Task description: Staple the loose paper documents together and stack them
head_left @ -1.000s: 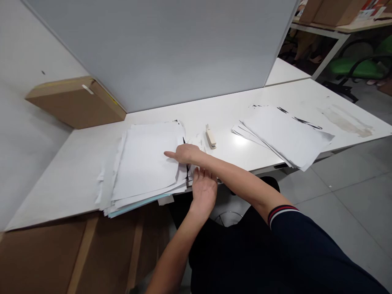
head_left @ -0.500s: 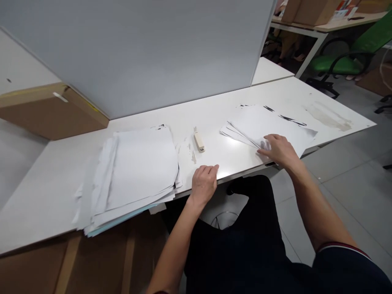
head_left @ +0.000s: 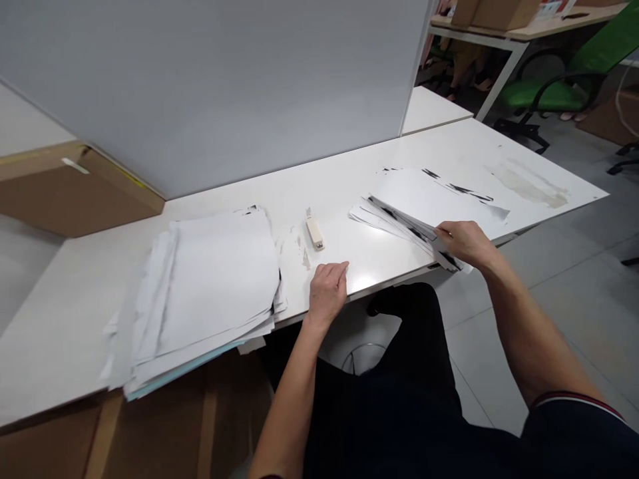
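Note:
My right hand (head_left: 465,241) pinches the near edge of some paper sheets (head_left: 424,198) on the right part of the desk, thumb and fingers together. The lifted sheets curl up, and dark printing shows on the layers beneath. My left hand (head_left: 327,293) rests on the desk's front edge with its fingers curled and nothing visible in them. Just beyond it lies a small cream stapler (head_left: 314,234). To the left of that hand is a thick, uneven stack of white paper (head_left: 219,273), with light blue sheets at the bottom overhanging the edge.
A grey partition panel (head_left: 224,86) stands along the back of the white desk (head_left: 359,169). A cardboard box (head_left: 80,193) sits at the back left. Beyond the desk's right end are a green chair (head_left: 549,93) and another table with boxes.
My right hand has closed on the sheets' near edge and raised it, exposing dark-printed layers. My left hand stays at the desk edge. The view has shifted slightly.

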Demonstrator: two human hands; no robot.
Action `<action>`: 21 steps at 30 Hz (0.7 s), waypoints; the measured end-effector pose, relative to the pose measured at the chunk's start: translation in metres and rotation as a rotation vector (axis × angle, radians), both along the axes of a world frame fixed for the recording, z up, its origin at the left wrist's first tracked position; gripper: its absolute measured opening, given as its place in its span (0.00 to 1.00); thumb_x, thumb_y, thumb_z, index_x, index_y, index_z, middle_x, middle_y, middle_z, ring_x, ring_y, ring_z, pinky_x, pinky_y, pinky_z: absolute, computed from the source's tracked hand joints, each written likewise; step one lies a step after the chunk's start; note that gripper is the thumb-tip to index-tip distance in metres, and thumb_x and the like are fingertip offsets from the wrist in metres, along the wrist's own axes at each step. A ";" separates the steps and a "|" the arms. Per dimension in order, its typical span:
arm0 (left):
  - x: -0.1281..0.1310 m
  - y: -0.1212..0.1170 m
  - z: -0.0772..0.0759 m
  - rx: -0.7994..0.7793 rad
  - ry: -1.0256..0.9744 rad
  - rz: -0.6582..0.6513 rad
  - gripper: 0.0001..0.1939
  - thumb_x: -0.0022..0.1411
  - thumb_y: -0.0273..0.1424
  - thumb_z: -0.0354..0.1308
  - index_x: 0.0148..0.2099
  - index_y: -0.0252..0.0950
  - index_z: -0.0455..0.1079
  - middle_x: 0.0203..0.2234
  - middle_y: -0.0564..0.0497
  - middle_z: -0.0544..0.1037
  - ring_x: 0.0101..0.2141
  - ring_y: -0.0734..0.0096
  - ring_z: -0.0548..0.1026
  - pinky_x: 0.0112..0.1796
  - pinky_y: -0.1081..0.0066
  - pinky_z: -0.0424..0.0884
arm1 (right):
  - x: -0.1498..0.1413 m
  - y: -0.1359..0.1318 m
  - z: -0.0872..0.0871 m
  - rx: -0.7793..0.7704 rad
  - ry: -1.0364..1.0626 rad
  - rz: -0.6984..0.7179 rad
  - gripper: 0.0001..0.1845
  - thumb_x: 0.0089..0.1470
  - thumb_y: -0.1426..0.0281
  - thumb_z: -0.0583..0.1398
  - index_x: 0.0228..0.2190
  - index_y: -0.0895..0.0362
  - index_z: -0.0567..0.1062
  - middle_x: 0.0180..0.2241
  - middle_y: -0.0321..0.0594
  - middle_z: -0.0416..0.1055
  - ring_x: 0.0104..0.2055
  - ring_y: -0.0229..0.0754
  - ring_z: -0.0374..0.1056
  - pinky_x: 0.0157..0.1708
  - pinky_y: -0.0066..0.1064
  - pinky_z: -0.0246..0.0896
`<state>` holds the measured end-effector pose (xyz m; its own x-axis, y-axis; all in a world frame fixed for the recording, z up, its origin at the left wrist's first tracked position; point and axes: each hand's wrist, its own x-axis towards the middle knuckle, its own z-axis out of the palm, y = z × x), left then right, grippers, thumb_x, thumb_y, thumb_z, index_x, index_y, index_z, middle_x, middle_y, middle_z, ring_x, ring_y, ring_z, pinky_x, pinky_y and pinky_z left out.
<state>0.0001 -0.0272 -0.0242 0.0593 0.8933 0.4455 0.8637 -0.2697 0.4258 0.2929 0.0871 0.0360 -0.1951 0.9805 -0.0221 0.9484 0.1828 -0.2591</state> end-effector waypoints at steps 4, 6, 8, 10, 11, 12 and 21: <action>0.001 0.000 -0.001 0.029 0.019 -0.007 0.14 0.64 0.27 0.46 0.47 0.34 0.70 0.35 0.45 0.77 0.37 0.66 0.70 0.41 0.66 0.67 | 0.002 -0.001 -0.001 0.042 0.149 -0.140 0.14 0.52 0.63 0.54 0.28 0.56 0.77 0.26 0.42 0.75 0.31 0.46 0.69 0.28 0.32 0.58; 0.001 0.000 -0.002 0.024 0.021 -0.006 0.14 0.64 0.27 0.46 0.47 0.34 0.71 0.35 0.46 0.77 0.37 0.66 0.70 0.41 0.66 0.67 | 0.002 -0.003 0.002 0.051 0.222 -0.194 0.13 0.49 0.62 0.56 0.27 0.56 0.77 0.26 0.42 0.75 0.31 0.45 0.69 0.28 0.32 0.59; 0.001 -0.001 -0.002 0.016 0.023 -0.005 0.14 0.64 0.27 0.46 0.47 0.34 0.71 0.35 0.46 0.77 0.37 0.66 0.71 0.42 0.66 0.67 | 0.000 -0.005 0.006 0.070 0.274 -0.218 0.13 0.48 0.61 0.58 0.25 0.56 0.77 0.25 0.41 0.75 0.30 0.45 0.68 0.27 0.32 0.59; 0.001 -0.001 -0.002 0.020 0.022 -0.006 0.14 0.64 0.27 0.46 0.47 0.34 0.71 0.35 0.46 0.77 0.37 0.65 0.71 0.42 0.65 0.67 | -0.002 -0.008 0.009 0.090 0.303 -0.228 0.13 0.47 0.60 0.60 0.23 0.56 0.76 0.23 0.41 0.73 0.28 0.44 0.67 0.26 0.32 0.58; 0.001 -0.001 -0.002 0.025 0.021 -0.008 0.14 0.64 0.27 0.46 0.47 0.34 0.71 0.35 0.46 0.77 0.37 0.65 0.71 0.42 0.65 0.67 | -0.003 -0.010 0.010 0.102 0.310 -0.228 0.13 0.46 0.59 0.60 0.23 0.56 0.76 0.22 0.40 0.72 0.27 0.43 0.66 0.25 0.31 0.58; 0.001 -0.001 -0.002 0.032 0.017 -0.010 0.14 0.64 0.27 0.46 0.47 0.34 0.71 0.35 0.46 0.77 0.37 0.65 0.71 0.42 0.65 0.67 | -0.005 -0.012 0.012 0.116 0.313 -0.224 0.13 0.46 0.59 0.60 0.22 0.56 0.75 0.21 0.40 0.71 0.26 0.42 0.65 0.24 0.31 0.57; 0.001 0.001 0.000 0.005 -0.299 0.002 0.12 0.62 0.30 0.50 0.44 0.36 0.73 0.36 0.45 0.78 0.39 0.65 0.72 0.44 0.62 0.67 | -0.029 -0.044 0.036 0.190 0.483 -0.053 0.16 0.45 0.59 0.64 0.18 0.56 0.69 0.17 0.34 0.64 0.21 0.36 0.59 0.20 0.28 0.52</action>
<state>0.0008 -0.0261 -0.0245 -0.0774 0.8912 0.4470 0.7005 -0.2704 0.6604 0.2635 0.0435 0.0716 -0.0893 0.9673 0.2373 0.7378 0.2243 -0.6366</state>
